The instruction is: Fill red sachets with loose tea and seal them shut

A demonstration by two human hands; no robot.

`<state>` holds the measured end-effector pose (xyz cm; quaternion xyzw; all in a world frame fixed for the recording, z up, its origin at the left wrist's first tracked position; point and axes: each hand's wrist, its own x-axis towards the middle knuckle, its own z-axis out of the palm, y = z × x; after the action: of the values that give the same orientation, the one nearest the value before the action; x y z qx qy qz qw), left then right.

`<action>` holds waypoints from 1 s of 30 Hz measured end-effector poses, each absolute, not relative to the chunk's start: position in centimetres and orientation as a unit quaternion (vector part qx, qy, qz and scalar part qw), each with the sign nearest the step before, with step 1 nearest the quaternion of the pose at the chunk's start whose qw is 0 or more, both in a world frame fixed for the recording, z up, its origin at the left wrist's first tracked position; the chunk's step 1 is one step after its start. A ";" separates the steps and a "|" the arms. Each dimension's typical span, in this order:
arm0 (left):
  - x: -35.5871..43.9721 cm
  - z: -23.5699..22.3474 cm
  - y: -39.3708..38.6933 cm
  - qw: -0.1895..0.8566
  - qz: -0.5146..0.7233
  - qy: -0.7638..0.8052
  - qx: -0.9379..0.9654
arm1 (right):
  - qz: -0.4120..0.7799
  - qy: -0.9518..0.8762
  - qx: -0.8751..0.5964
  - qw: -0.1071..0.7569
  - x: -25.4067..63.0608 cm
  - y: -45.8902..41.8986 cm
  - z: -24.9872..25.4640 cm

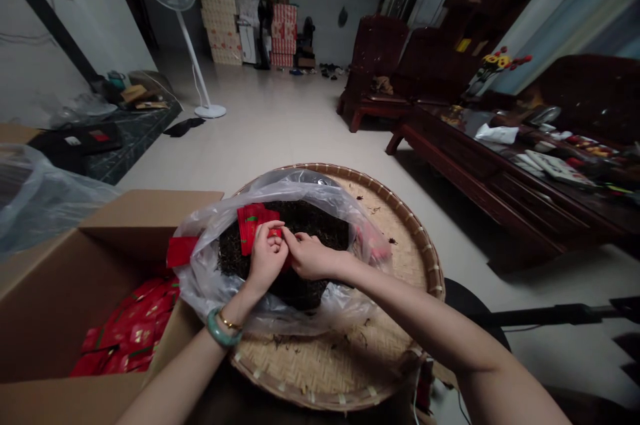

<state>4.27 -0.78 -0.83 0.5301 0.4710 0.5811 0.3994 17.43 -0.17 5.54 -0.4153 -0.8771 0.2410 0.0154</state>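
My left hand (267, 257) and my right hand (314, 257) meet above an opened clear plastic bag (210, 285) full of dark dried leaves (323, 218) that look like tea. Between my fingers is a small red packet (275, 233), mostly covered by the hands. The left fingers are curled around it, while the right thumb and forefinger pinch at its edge. More red packets (247, 228) lie on the leaves just left of my hands. The bag rests on a round woven bamboo tray (407, 265). Another red packet (181, 251) lies at the bag's left edge.
An open cardboard box (155, 208) with many red packets (135, 331) stands at the left, against the tray. A dark wooden table (460, 165) is at the right, a standing fan (187, 51) further back. A black bar (545, 315) juts in from the right.
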 end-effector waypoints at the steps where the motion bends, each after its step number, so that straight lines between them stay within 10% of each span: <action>1: 4.1 -0.8 -0.8 0.399 0.580 0.475 0.527 | 0.265 -0.875 -0.405 0.021 17.6 0.0 5.4; 7: 3.4 -1.3 -0.8 0.411 0.570 0.502 0.504 | 0.288 -0.872 -0.355 0.176 19.5 0.0 6.7; 18: 2.0 -1.0 -1.6 0.307 0.522 0.526 0.598 | 0.108 -0.922 -0.367 0.059 17.8 -1.3 2.8; 30: 0.0 -0.6 -0.9 0.287 0.356 0.524 0.718 | 0.321 -0.748 -0.486 0.319 20.2 2.4 0.5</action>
<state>-0.02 -0.89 -0.60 0.7182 0.5244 0.3559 0.2873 20.23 2.45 0.51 -0.4859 -0.7475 0.3211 0.3193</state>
